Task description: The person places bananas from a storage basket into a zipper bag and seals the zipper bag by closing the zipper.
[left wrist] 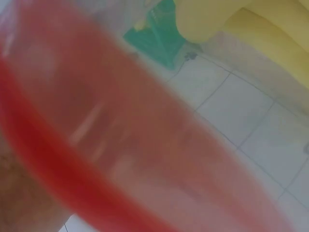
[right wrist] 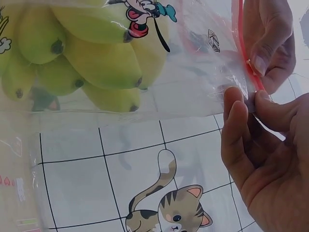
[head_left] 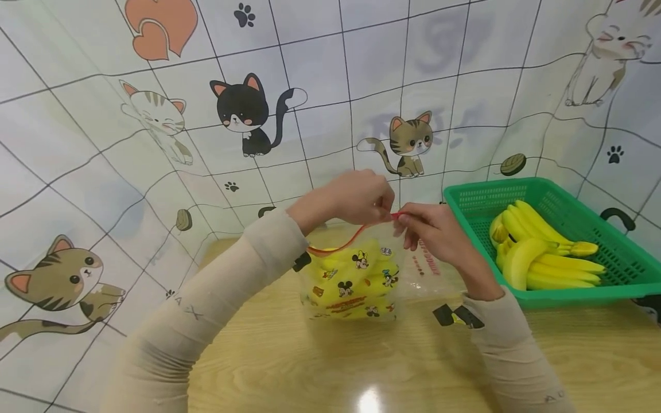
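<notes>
A clear zip bag (head_left: 348, 292) with cartoon prints stands on the table, bananas (right wrist: 104, 58) inside it. Along its top runs a red zip strip (head_left: 343, 248), which bows outward on the left side. My left hand (head_left: 361, 198) reaches over the bag and pinches this strip near the right corner. Right beside it, my right hand (head_left: 436, 232) grips the corner end of the strip between thumb and fingers. In the right wrist view the fingertips of both hands nearly meet at the strip. The strip looms large and blurred in the left wrist view.
A green basket (head_left: 568, 297) holding more bananas (head_left: 547, 246) stands on the right of the wooden table (head_left: 289, 367). Clear plastic with pink print (head_left: 426, 258) lies behind my right hand. A cat-patterned sheet (head_left: 310, 74) hangs behind the table.
</notes>
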Motion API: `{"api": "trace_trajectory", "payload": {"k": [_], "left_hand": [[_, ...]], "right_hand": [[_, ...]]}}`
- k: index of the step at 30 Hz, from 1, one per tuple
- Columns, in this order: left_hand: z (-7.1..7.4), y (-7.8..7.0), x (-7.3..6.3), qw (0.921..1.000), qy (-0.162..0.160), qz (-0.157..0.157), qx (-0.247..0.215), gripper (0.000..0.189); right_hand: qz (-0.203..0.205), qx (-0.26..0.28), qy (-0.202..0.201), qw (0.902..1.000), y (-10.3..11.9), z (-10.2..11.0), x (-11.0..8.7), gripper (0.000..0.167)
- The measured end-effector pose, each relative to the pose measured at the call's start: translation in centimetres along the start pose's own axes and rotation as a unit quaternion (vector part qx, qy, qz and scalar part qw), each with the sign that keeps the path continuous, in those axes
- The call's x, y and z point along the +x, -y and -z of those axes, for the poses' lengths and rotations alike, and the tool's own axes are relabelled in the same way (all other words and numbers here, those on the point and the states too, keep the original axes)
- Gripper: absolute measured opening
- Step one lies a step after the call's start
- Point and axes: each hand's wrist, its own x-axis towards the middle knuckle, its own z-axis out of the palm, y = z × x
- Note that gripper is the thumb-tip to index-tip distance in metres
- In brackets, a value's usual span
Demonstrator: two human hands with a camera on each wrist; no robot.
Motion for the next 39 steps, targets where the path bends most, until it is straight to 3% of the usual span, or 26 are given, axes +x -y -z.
{"api": "trace_trajectory", "payload": {"k": [10,19,29,36,39], "left_hand": [[0.1,0.9,-0.6,0.9990,0.042,-0.015,-0.001,0.017],[-0.3,1.9,-1.4,0.9978,0.055,-0.035,0.010,0.014],[-0.1,2.8,-2.4,0.9975,0.070,-0.012,-0.005,0.012],[-0.4,3.0,-2.6,0.9976,0.051,0.004,-0.047,0.011],[-0.7,3.0,-2.6,0.9982,0.030,0.002,-0.052,0.013]], "right_hand": [[0.000,-0.011,0.008,0.9999,0.3,0.4,-0.2,0.021],[-0.011,-0.006,0.018,0.9998,0.2,0.7,-0.4,0.021],[-0.001,0.002,0.019,0.9998,-0.3,1.4,-0.5,0.021],[-0.038,-0.025,0.020,0.9987,0.2,1.6,-0.6,0.014],[-0.066,-0.052,0.022,0.9962,0.6,1.2,-0.5,0.022]]}}
